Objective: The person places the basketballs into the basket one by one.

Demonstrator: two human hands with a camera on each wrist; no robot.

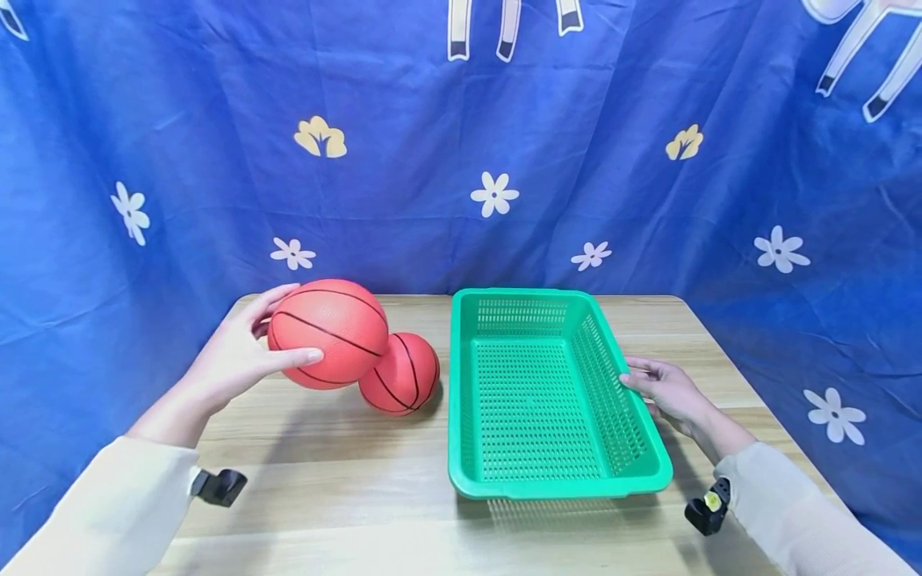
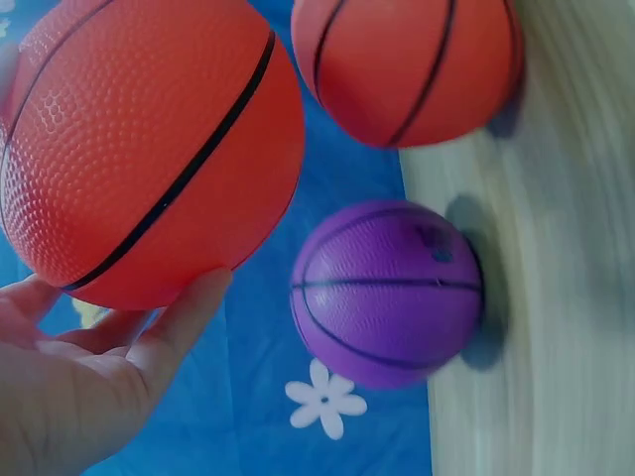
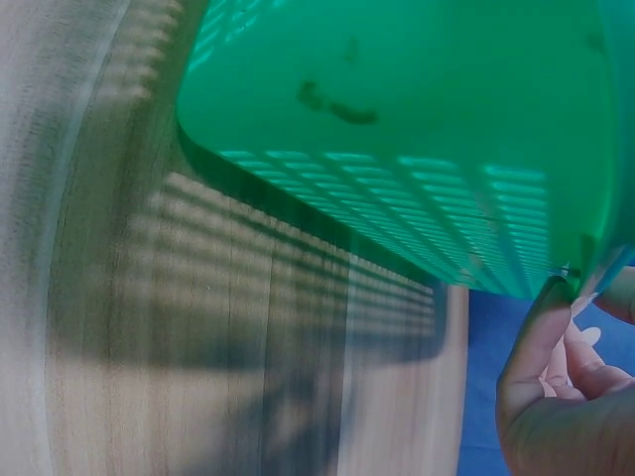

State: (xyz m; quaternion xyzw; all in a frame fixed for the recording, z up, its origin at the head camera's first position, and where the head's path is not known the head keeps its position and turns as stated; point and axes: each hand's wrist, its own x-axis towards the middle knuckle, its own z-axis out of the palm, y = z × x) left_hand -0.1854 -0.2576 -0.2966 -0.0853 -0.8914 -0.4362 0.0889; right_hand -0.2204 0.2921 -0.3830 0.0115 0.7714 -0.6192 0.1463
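My left hand [image 1: 248, 344] grips a red toy basketball [image 1: 327, 332] with black lines, thumb on its near side and fingers on the far side. The ball hangs above the table, as its shadow shows. Just right of it and lower, a second red basketball [image 1: 403, 376] rests on the wood. A purple ball [image 2: 389, 295] sits on the table in the left wrist view; the head view hides it. At the right, my right hand [image 1: 666, 392] pinches the rim of a green plastic basket [image 1: 558, 486], whose inside is bare. The thumb [image 3: 541, 332] presses at the rim.
The light wooden table [image 1: 346, 496] carries everything. A blue curtain [image 1: 403, 160] with white flowers hangs behind the table and along both sides. Dark wrist cameras are strapped at both sleeves [image 1: 122, 488].
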